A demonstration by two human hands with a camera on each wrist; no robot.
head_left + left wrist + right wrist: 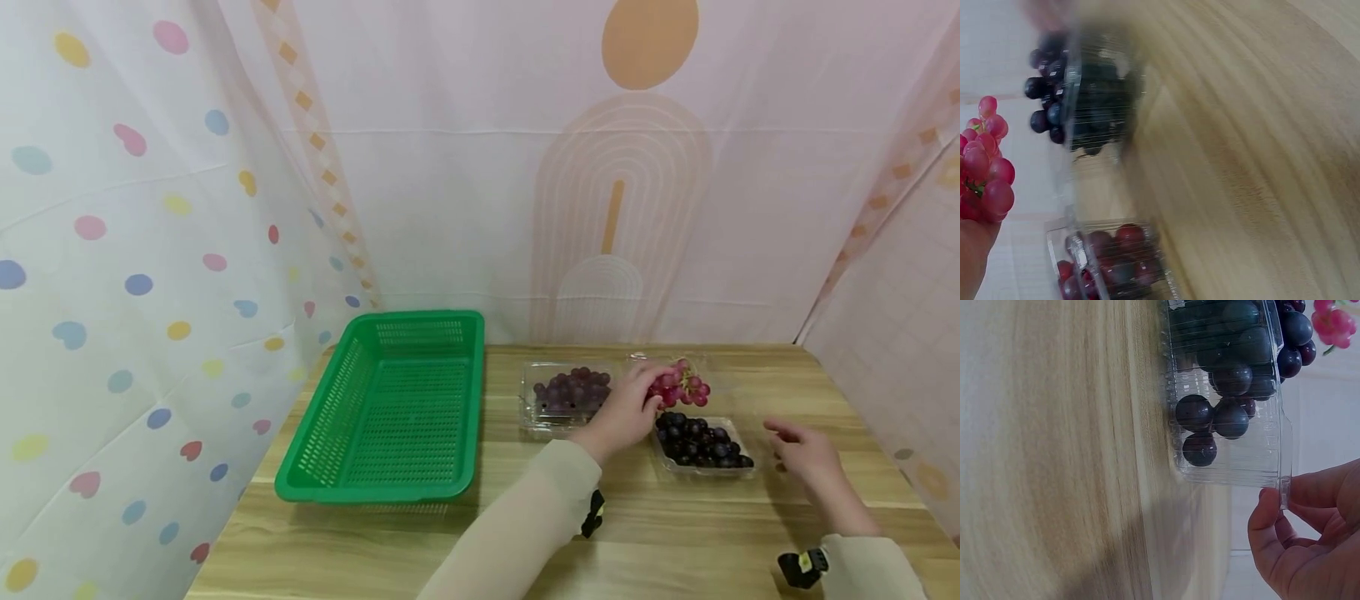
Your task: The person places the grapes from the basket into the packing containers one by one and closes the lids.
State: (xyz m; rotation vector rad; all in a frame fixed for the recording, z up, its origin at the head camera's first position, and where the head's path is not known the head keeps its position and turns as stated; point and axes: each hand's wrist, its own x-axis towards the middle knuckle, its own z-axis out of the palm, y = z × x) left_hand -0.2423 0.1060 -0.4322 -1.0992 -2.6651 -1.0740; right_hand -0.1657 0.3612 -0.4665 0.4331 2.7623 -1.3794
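My left hand (626, 412) holds a bunch of red grapes (678, 385) up off the table, behind the black grapes (697, 440). In the left wrist view the bunch (982, 169) rises above part of that hand. The black grapes lie heaped in a clear plastic box (705, 471). At the box's right end is my right hand (813, 458). Seen from the right wrist, its thumb and finger pinch the edge of the box (1244, 465). Another clear box (536, 421) with dark red grapes (573, 387) stands left of the black ones.
A green slotted basket (480, 400) stands on the left of the wooden table (652, 533). Another piece of clear plastic (720, 367) lies at the back right. Patterned cloth (450, 167) hangs behind the table and at both sides.
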